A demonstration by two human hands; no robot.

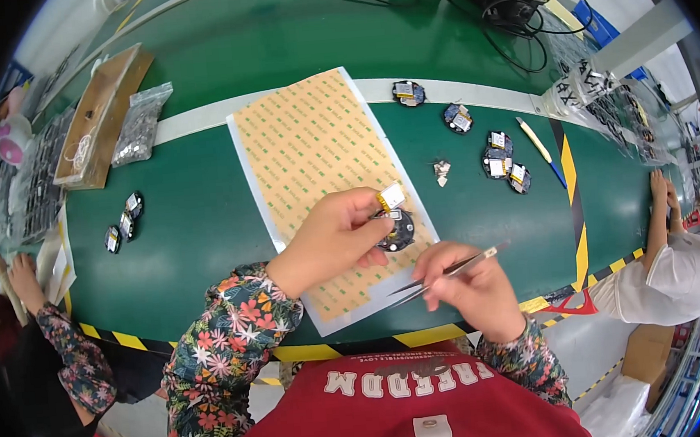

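Note:
My left hand [337,240] holds a small round black circuit board [398,229] with a yellow-wrapped battery [391,196] sticking up from it, just above a sheet of tan adhesive pads [311,147]. My right hand [466,287] grips metal tweezers [445,275] whose tips point left, under the board. Both hands hover over the near end of the sheet on the green table [202,222].
Several more round boards [503,161] lie to the right, two others [408,92] further back, and some [124,221] at the left. A yellow pen [538,146], a bag of small parts [139,124] and a cardboard tray [103,115] lie around. Another person [682,262] sits at the right, another sleeve [65,356] at the left.

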